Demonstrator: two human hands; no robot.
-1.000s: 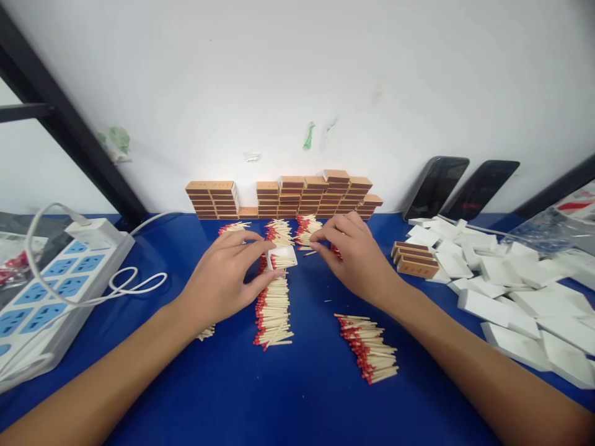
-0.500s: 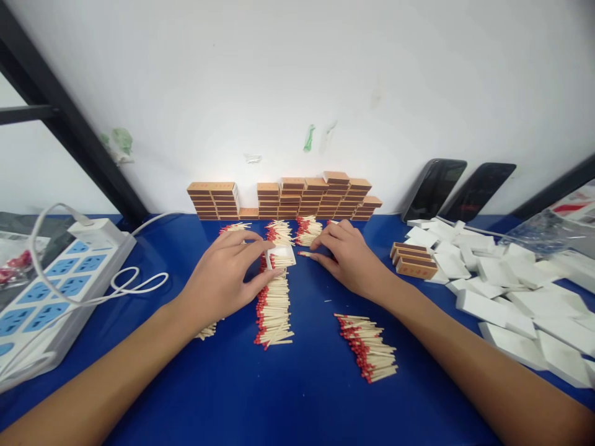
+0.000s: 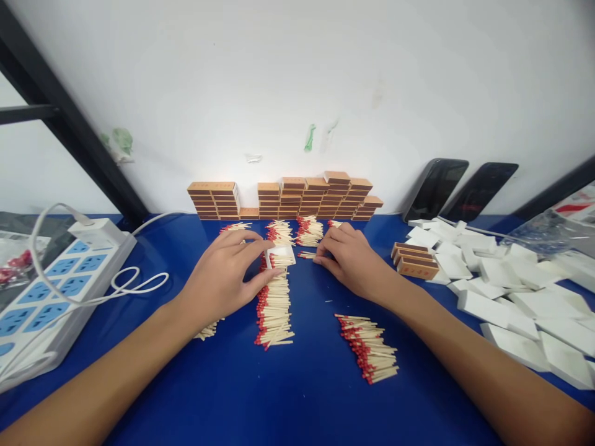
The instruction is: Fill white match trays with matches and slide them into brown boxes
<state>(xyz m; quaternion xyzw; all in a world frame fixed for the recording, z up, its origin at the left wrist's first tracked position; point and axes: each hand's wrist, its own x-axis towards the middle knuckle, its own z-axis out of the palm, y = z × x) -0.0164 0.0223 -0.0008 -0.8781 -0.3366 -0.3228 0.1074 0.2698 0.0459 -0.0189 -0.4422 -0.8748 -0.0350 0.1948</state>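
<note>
My left hand (image 3: 227, 269) grips a small white matchbox tray (image 3: 289, 255) by its near-left end, thumb and fingers pinched on it. The tray is tilted over a long row of red-tipped matches (image 3: 274, 310), and some matches show at its opening. Just right of it, my right hand (image 3: 346, 257) is closed in a pinch on a few matches (image 3: 305, 255), their red heads pointing left toward the tray. Beyond the hands lie more match piles (image 3: 309, 232). Another pile of matches (image 3: 369, 350) rests in front of my right forearm.
Stacked matchboxes (image 3: 316, 201) line the wall. At right are several upright matchboxes (image 3: 413, 260), a heap of white trays (image 3: 515, 291) and two dark phones (image 3: 434, 189) leaning on the wall. A power strip (image 3: 69, 285) with a white cable lies left on the blue table (image 3: 260, 396).
My right hand has shifted slightly right and down, and more of the matches at its fingertips shows. My left hand and the tray stay nearly still.
</note>
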